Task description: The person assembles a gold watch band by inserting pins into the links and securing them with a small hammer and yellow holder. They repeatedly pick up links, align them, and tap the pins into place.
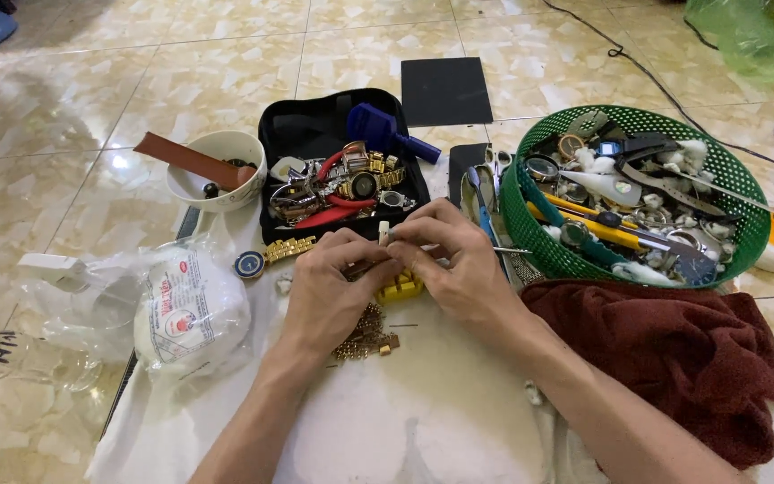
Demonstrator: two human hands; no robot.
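My left hand [329,278] and right hand [454,260] pinch a small white tool [384,231] upright, just above the yellow holder block [402,287]; right fingers nearer.

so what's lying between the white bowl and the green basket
In the head view, an open black case full of watches and red-handled pliers lies between the white bowl and the green basket, with scissors beside the basket.

1. A home floor used as a watch-repair spot: glossy marbled floor tiles [64,99].
2. A green basket [530,229] of watch parts, an open black tool case [270,143], a white cloth [441,403].
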